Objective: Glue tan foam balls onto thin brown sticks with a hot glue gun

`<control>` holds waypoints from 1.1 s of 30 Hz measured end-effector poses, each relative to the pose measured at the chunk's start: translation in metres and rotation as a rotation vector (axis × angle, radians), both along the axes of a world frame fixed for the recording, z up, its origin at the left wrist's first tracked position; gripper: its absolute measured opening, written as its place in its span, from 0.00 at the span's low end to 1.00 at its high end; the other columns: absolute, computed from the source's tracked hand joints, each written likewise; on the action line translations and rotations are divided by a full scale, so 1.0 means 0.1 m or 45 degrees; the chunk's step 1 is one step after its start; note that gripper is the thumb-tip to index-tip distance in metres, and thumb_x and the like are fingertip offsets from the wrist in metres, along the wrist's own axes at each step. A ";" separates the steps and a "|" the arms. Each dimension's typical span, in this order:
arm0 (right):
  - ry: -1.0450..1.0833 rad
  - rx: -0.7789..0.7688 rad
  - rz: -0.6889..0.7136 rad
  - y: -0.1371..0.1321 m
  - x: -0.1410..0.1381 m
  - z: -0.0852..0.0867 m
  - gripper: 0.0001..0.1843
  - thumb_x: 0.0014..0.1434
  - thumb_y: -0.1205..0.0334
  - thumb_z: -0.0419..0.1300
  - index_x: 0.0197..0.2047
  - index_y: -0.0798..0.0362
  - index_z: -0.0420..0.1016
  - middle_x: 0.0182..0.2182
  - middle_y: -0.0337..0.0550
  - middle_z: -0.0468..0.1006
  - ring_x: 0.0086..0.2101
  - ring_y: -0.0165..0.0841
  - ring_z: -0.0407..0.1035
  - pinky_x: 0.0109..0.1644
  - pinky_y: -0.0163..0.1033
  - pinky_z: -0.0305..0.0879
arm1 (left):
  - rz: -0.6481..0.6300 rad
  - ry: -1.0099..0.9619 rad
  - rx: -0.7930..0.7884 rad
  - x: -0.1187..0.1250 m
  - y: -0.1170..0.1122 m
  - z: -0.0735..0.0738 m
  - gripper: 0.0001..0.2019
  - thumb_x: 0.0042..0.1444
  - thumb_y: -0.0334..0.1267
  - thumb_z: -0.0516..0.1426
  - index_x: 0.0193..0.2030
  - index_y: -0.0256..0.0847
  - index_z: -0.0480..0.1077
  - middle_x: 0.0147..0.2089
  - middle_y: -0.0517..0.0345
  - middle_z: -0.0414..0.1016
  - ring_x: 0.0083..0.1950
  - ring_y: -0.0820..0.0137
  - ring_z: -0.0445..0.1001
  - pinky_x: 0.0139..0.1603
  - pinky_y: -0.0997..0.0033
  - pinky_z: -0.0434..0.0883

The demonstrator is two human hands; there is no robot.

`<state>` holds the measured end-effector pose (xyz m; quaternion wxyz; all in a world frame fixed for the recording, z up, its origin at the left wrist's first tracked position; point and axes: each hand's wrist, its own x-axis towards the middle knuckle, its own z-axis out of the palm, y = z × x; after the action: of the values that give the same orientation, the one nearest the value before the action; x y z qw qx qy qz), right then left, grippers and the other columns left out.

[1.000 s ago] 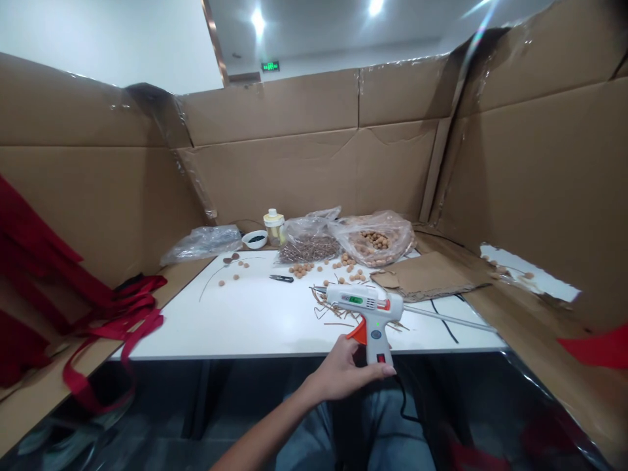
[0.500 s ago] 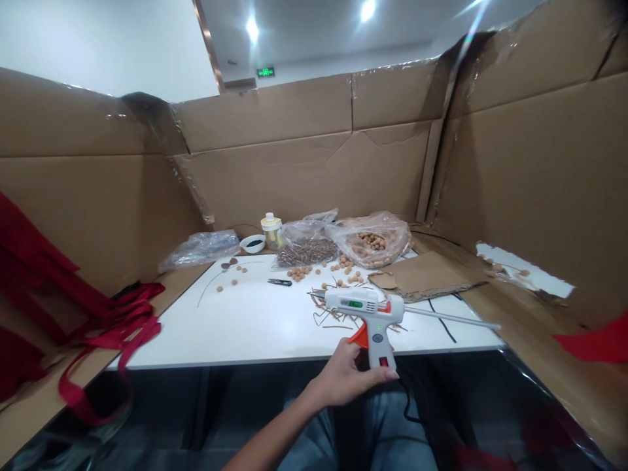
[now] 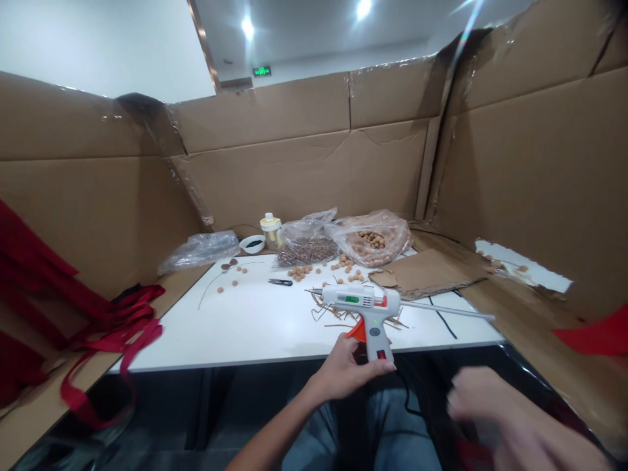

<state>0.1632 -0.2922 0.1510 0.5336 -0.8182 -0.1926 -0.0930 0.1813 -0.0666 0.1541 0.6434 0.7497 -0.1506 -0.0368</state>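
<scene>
Right hand is being brought into view, opening and hold too blurred to tell; glue gun is being gripped by the curled left hand, nozzle ideally being kept clear of both.

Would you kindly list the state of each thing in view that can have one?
Glue gun: in left hand, display lit
Glue stick: partly inserted
Right hand: blurred, off the gun
Bottle: upright, capped
Bowl: upright, dark bits inside
Snips: lying flat
Sign: lit green
Ceiling lights: on

Behind the glue gun, balls lie on the desk; snips lie to its left, a cardboard sheet behind its right side.
</scene>
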 end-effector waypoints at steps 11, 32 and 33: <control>0.595 0.422 0.674 0.67 0.45 0.01 0.24 0.53 0.40 0.60 0.40 0.53 0.77 0.45 0.48 0.77 0.47 0.42 0.70 0.56 0.45 0.63 | -0.383 0.068 -0.033 0.03 -0.10 -0.20 0.27 0.44 0.57 0.64 0.42 0.35 0.71 0.36 0.55 0.70 0.39 0.66 0.69 0.44 0.66 0.68; 0.399 -0.485 -0.038 -0.20 1.85 0.64 0.20 0.53 0.44 0.63 0.33 0.55 0.70 0.26 0.39 0.73 0.20 0.27 0.65 0.19 0.33 0.63 | -0.079 -0.266 0.762 0.58 0.79 0.37 0.17 0.62 0.50 0.51 0.42 0.40 0.74 0.40 0.54 0.77 0.39 0.68 0.73 0.39 0.73 0.68; 0.423 -0.502 -0.013 -0.21 1.93 0.64 0.19 0.56 0.46 0.62 0.34 0.55 0.70 0.25 0.37 0.71 0.19 0.26 0.64 0.20 0.32 0.63 | -0.071 -0.280 0.763 0.65 0.82 0.36 0.17 0.62 0.50 0.51 0.41 0.39 0.74 0.40 0.55 0.77 0.39 0.68 0.73 0.38 0.74 0.67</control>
<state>0.3562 -0.3131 0.2154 0.3876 -0.9115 -0.1127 0.0794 0.2459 0.0155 0.1901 0.3726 0.9009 -0.2221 -0.0157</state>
